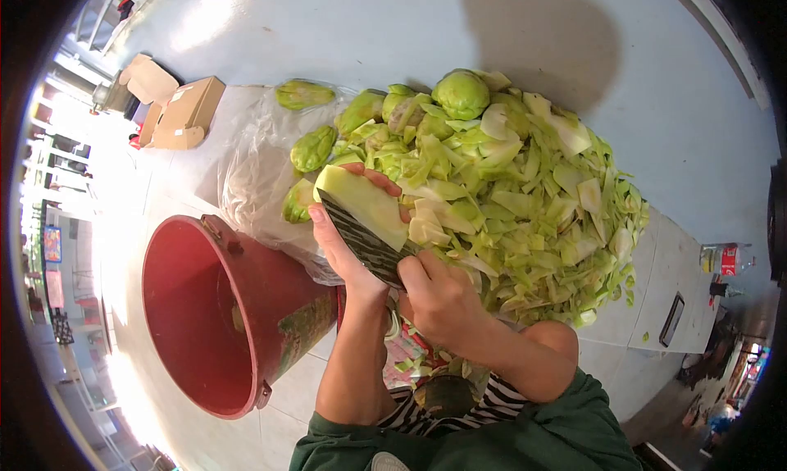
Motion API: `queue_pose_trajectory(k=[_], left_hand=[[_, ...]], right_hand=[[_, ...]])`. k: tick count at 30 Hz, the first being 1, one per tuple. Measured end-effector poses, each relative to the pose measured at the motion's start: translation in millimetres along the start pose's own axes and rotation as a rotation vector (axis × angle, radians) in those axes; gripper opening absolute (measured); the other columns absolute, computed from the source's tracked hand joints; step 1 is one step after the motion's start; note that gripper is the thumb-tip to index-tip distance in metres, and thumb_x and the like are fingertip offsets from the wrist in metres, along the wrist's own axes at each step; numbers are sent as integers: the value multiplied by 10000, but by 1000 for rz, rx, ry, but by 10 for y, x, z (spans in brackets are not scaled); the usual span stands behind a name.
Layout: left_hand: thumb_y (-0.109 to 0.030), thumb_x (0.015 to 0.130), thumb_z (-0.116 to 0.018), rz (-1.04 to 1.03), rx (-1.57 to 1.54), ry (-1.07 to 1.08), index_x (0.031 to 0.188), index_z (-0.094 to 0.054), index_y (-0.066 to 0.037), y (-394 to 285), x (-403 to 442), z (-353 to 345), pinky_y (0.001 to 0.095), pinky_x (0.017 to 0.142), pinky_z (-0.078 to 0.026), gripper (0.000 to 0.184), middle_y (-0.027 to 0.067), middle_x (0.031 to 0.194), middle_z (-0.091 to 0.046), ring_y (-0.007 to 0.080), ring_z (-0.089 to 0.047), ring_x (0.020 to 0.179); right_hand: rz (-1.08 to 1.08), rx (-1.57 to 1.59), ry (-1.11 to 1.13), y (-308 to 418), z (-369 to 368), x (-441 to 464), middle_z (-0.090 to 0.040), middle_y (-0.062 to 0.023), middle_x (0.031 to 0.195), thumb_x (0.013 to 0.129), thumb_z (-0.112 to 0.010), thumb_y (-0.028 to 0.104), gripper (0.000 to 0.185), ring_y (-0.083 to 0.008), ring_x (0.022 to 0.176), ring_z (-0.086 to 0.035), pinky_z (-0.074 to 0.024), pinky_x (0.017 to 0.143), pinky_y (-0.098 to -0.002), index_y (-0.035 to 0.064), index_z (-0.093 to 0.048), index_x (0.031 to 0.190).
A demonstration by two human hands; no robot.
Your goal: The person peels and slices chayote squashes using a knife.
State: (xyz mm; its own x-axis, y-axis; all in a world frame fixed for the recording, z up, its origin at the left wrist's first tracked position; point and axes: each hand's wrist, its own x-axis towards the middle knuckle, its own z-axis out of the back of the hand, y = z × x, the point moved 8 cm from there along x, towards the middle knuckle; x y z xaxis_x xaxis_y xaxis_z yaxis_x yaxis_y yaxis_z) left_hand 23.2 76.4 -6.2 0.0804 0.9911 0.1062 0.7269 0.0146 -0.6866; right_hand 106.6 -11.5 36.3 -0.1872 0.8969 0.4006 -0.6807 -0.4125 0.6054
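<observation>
Left hand (337, 251) holds chayote (362, 202); right hand (436, 295), knife (366, 243).

Red bucket (283, 278) left of my left hand (344, 245), plastic bag (261, 172) beyond it, peel heap (537, 204) blocking front and right, passage across tile floor (674, 254) between heap and bottle (728, 259)

Chayote (365, 196) in left hand (338, 254), knife (361, 240) in right hand (433, 295) against it, heap of peelings (533, 204) ahead and right, whole chayotes (312, 149) along its left edge, bucket (283, 282) left, plastic bag (256, 180) between bucket and heap, box (182, 117) beyond bag, bottle (728, 260) far right
</observation>
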Motion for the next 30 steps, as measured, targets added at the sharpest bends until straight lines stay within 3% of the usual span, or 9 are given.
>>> queue_pose_trajectory(k=[6, 9, 13, 23, 25, 26, 28, 29, 30], left_hand=[[-587, 970, -375, -97, 245, -32, 1225, -485, -52, -109, 17, -14, 387, 643, -500, 602, 125, 1037, -554, 255, -540, 930], [-560, 983, -368, -138, 332, -38, 1205, -496, -18, -163, 30, -35, 358, 606, -510, 599, 147, 998, -573, 242, -564, 864], [-524, 1002, -354, -138, 423, -34, 1192, -509, 23, -191, 44, -69, 339, 572, -518, 600, 174, 968, -604, 231, -595, 776], [-474, 1022, -369, -156, 412, -59, 1213, -492, 41, -222, 94, -86, 311, 568, -544, 563, 168, 981, -626, 194, -618, 790], [-479, 1023, -357, -9, 358, -291, 1212, -488, 19, -181, 108, 120, 340, 615, -545, 548, 159, 985, -616, 224, -612, 828], [-479, 1023, -357, -14, 357, -299, 1212, -488, 19, -202, 147, 202, 340, 615, -545, 548, 159, 985, -616, 224, -612, 828], [-528, 990, -395, 86, -123, -206, 1235, -505, 13, -143, 241, 315, 405, 709, -547, 605, 152, 1074, -610, 239, -606, 955], [-528, 990, -395, 80, -122, -207, 1235, -505, 13, -200, 235, 309, 405, 709, -547, 605, 152, 1074, -610, 239, -606, 955], [-535, 988, -386, 122, -249, -203, 1223, -496, -22, -253, 221, 218, 426, 725, -531, 575, 148, 1047, -603, 273, -592, 942]], right_hand=[[-49, 111, 6, -31, 60, 39, -527, -156, 754, 790, -614, 30, 204, -369, 624, -601, -500, 544, -457, 38, -476, 941], [-65, 229, -39, -95, 101, 80, -521, -178, 728, 770, -652, -19, 203, -395, 617, -566, -436, 526, -459, 9, -488, 888], [-84, 314, -42, -124, 104, 109, -510, -180, 641, 852, -615, -8, 137, -398, 551, -548, -414, 492, -452, -4, -479, 873], [-81, 310, -130, -120, 189, 124, -504, -168, 584, 875, -644, 41, 164, -369, 475, -516, -403, 452, -406, -3, -494, 827], [-130, 332, -80, -130, 194, 104, -521, -183, 607, 901, -613, 75, 153, -391, 532, -542, -419, 487, -436, 0, -491, 846], [-181, 351, -36, -159, 182, 92, -537, -198, 631, 927, -582, 109, 154, -413, 589, -569, -436, 523, -466, 4, -489, 865], [-243, 382, -24, -199, 222, 110, -538, -198, 613, 936, -582, 133, 172, -406, 559, -565, -435, 510, -450, -4, -503, 870], [-309, 409, -22, -264, 233, 117, -538, -197, 594, 946, -583, 157, 194, -399, 530, -562, -434, 496, -434, -11, -518, 875], [-373, 558, -44, -421, 157, 81, -563, -129, 574, 962, -582, 206, 231, -289, 469, -564, -431, 470, -367, -17, -534, 925]])
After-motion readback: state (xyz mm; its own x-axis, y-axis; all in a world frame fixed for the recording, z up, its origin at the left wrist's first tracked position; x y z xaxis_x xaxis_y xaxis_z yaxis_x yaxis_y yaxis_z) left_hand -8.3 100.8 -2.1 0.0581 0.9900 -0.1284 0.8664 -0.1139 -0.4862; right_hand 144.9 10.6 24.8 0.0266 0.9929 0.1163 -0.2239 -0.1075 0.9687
